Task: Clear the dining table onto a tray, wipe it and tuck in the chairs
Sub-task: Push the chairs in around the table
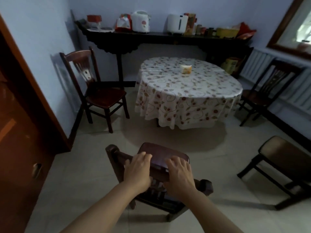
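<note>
A dark wooden chair (164,154) stands on the tiled floor right in front of me, well short of the table. My left hand (138,170) and my right hand (180,174) both grip the top rail of its back, fingers curled over the rail toward the seat. Further ahead is the round dining table (190,91) under a floral cloth. A small white and orange pack (186,68) is the only thing on it. No tray is in view.
A second dark chair (101,93) stands left of the table, pulled out. A third chair (267,93) is at the right by the radiator. A padded stool (284,157) is at near right. A long sideboard (168,37) with appliances lines the back wall. A brown door (20,132) is at left.
</note>
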Demonstrator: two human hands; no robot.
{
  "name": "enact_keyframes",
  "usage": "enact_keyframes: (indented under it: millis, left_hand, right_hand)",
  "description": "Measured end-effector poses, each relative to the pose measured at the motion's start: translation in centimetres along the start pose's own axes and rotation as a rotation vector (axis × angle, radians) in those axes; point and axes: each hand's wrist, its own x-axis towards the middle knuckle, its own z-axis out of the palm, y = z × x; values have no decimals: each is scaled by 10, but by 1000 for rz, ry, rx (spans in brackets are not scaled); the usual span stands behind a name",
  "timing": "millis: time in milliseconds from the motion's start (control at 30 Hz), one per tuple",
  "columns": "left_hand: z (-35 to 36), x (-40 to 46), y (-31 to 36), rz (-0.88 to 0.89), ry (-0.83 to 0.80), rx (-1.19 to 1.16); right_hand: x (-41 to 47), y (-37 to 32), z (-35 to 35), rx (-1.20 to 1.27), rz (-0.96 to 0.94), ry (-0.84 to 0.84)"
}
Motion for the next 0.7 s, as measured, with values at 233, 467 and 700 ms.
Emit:
enact_keyframes:
  millis: [233, 467, 700]
  left_hand:
    - [7, 49, -37, 226, -153, 192]
    - [17, 58, -44, 323, -118, 235]
    - [16, 71, -49, 423, -135, 277]
  right_hand:
    - [17, -13, 27, -78, 153, -44]
    - [25, -15, 33, -56, 225, -35]
    - [30, -9, 34, -67, 198, -41]
